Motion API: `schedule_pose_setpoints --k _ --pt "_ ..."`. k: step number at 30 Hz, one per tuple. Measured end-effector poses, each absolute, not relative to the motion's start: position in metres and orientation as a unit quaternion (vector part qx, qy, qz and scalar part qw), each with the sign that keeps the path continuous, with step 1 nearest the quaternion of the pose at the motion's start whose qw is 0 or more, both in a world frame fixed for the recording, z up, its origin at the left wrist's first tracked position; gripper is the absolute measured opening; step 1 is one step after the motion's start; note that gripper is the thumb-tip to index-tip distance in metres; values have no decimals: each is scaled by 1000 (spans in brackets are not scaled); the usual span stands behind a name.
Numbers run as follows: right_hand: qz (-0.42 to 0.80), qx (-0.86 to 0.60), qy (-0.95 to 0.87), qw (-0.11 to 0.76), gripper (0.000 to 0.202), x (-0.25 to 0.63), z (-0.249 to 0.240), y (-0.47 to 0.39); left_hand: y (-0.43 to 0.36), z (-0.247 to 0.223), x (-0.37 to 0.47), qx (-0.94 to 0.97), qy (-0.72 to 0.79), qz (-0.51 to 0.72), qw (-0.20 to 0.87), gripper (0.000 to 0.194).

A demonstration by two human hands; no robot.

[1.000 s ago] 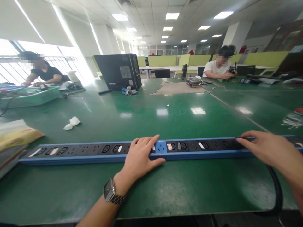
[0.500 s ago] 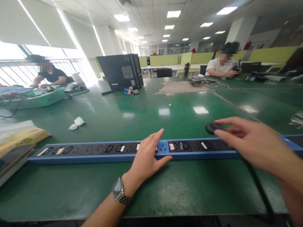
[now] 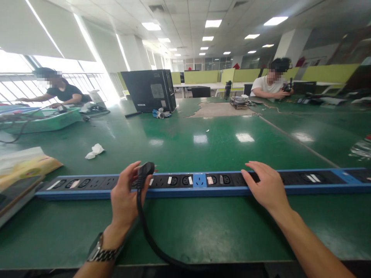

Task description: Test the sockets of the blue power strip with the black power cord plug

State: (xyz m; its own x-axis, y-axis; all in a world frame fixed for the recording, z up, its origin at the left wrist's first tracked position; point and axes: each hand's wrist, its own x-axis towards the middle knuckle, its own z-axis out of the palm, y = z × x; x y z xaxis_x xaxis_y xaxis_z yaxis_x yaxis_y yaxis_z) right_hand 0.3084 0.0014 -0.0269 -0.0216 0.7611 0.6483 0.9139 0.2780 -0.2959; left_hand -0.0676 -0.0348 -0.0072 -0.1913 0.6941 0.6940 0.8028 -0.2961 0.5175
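Note:
A long power strip (image 3: 199,191) with a blue frame and black sockets lies across the green table. Over its left part, my left hand (image 3: 126,193), with a metal watch at the wrist, grips a black plug (image 3: 145,170) between thumb and fingers. From the plug a thick black cable (image 3: 153,245) curves down and right to the table's front edge. My right hand (image 3: 266,185) is at the strip's right part, thumb and fingers apart, holding nothing; it covers some sockets.
Crumpled white tissue (image 3: 95,151) and a yellow packet (image 3: 37,164) lie at the left. Farther back are a green basket (image 3: 62,120), a black computer case (image 3: 147,90) and blue-grey gloves (image 3: 161,113). One person sits at the far left, another at the back right.
The plug has passed from my right hand to my left hand. My left hand has moved left along the strip, and my right hand has come lower and slightly left, onto the strip.

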Motion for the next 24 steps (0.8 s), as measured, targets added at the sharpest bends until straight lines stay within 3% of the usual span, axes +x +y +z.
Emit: schedule_pose_setpoints --k 7,17,24 --pt "-145 -607 -699 348 37 311 -42 5 -39 -14 -90 -752 -514 -410 40 31" --pt "-137 -620 -695 338 33 309 -39 3 -30 -5 -83 -793 -513 -327 2 31" --pt "-122 -630 -692 331 30 306 -37 2 -31 -3 -61 -677 -556 -481 -26 36"
